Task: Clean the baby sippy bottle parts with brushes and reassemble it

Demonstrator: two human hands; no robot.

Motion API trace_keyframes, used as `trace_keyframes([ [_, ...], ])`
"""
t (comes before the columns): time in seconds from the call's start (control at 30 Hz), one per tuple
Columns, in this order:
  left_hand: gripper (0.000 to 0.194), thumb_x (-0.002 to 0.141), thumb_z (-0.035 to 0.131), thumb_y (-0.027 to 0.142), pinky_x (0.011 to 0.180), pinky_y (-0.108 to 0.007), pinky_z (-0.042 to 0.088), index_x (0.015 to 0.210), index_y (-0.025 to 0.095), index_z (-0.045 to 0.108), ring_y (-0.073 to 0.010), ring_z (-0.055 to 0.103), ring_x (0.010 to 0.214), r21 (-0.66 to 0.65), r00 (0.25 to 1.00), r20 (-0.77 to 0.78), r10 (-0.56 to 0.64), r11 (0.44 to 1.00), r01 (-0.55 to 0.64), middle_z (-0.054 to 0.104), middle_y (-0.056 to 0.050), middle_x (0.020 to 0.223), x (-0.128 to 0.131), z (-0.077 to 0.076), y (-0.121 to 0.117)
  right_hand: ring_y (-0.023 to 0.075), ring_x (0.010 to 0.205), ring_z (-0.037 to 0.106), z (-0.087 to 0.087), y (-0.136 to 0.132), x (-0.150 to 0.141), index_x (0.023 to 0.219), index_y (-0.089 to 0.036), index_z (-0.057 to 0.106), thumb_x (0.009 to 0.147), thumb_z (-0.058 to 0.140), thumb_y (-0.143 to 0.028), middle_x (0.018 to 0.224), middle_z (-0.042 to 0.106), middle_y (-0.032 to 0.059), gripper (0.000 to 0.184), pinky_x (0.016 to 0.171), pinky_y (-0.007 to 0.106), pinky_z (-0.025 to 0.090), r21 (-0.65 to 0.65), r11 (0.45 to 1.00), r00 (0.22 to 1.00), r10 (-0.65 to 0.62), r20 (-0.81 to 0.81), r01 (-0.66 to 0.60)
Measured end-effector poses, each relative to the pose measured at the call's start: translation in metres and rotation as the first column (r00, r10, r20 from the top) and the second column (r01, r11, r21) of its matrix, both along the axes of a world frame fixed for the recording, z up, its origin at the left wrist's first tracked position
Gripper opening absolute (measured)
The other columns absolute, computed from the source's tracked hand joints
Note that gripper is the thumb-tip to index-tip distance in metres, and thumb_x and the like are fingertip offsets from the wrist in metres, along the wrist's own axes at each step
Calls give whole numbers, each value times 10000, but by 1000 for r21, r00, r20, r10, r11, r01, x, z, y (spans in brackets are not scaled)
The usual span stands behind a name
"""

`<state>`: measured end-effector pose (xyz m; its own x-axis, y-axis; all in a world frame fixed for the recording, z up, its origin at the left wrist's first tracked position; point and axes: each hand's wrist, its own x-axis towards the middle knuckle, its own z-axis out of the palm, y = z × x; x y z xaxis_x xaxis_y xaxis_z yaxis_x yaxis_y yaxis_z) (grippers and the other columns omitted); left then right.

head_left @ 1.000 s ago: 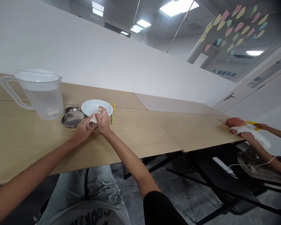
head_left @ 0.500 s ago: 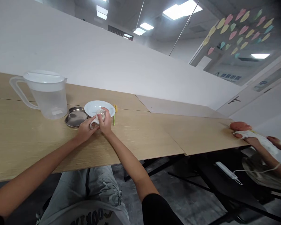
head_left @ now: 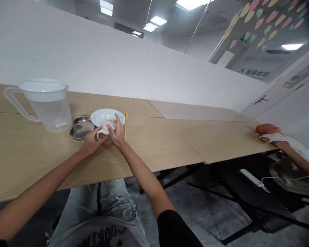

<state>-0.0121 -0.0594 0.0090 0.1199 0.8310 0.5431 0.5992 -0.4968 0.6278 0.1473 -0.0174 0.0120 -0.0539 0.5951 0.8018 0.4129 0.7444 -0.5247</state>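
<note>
Over the table, both of my hands are around a small clear cup with a white looped handle (head_left: 107, 124). My left hand (head_left: 90, 142) is closed on its handle side, with the fingers partly hidden beneath. My right hand (head_left: 118, 135) holds it from the other side, thumb against the white part and index finger raised. Just behind the cup lies a white plate (head_left: 95, 116). Left of the plate is a kidney-shaped metal dish (head_left: 80, 127). A yellow-topped item with a green stem (head_left: 126, 116) lies at the plate's right edge, partly covered by my right hand.
A translucent lidded pitcher (head_left: 50, 108) stands at the left of the wooden table (head_left: 154, 144). A white wall (head_left: 118, 72) rises behind. At the far right, another person's arm (head_left: 296, 157) rests near a reddish-orange object (head_left: 267, 128). A power strip (head_left: 251, 178) lies on a dark seat.
My right index finger has lifted off the cup's top, which now shows more. The cup is slightly more upright. The whole view has shifted a little.
</note>
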Motion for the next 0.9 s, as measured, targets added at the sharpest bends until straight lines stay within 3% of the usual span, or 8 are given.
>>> trace_keyframes([
  [0.2, 745, 722, 655, 644, 742, -306, 505, 1273, 147, 597, -192, 614, 733, -10, 1000, 25, 2, 1000, -2, 704, -40, 863, -3, -2, 3, 222, 944, 642, -7, 10, 2, 1240, -168, 524, 965, 270, -625, 943, 674, 89, 591, 909, 402, 474, -81, 997, 975, -16, -220, -2],
  [0.43, 748, 722, 651, 643, 753, -308, 505, 1272, 140, 595, -197, 616, 750, -27, 1000, 21, 8, 1000, -8, 706, -49, 875, -2, 0, 2, 185, 678, 614, -10, 21, -4, 960, -160, 606, 962, 256, -633, 704, 613, 39, 588, 688, 333, 519, -206, 977, 875, -49, -481, -59],
  [0.53, 743, 717, 654, 641, 771, -312, 507, 1268, 145, 599, -198, 619, 763, -29, 1000, 29, 7, 1000, -6, 713, -54, 907, -2, 1, 2, 181, 656, 599, -9, 18, -3, 929, -174, 605, 968, 268, -619, 683, 596, 28, 559, 675, 325, 508, -197, 980, 893, -65, -445, -27],
  [0.67, 723, 721, 658, 625, 777, -305, 503, 1264, 150, 606, -197, 620, 779, -20, 1000, 26, 6, 1000, -5, 716, -60, 956, -3, 0, 3, 197, 826, 628, -4, 5, -2, 944, -183, 617, 981, 281, -579, 803, 651, 53, 521, 804, 341, 491, -95, 993, 956, -90, -278, 66],
  [0.8, 723, 724, 662, 614, 753, -294, 491, 1271, 144, 601, -188, 608, 766, -23, 999, 37, 1, 1000, 0, 715, -64, 984, -3, 1, 2, 221, 913, 620, -1, -4, -2, 1002, -180, 626, 949, 357, -611, 944, 680, 91, 511, 872, 368, 469, 25, 998, 993, -54, -104, 57],
  [0.9, 724, 723, 664, 610, 753, -292, 488, 1266, 135, 602, -186, 607, 756, -42, 999, 51, 8, 999, -6, 715, -58, 946, -3, 3, 1, 225, 922, 621, -2, -5, -4, 1060, -180, 607, 920, 394, -644, 980, 680, 101, 530, 872, 373, 477, 32, 999, 998, -41, -47, 42],
])
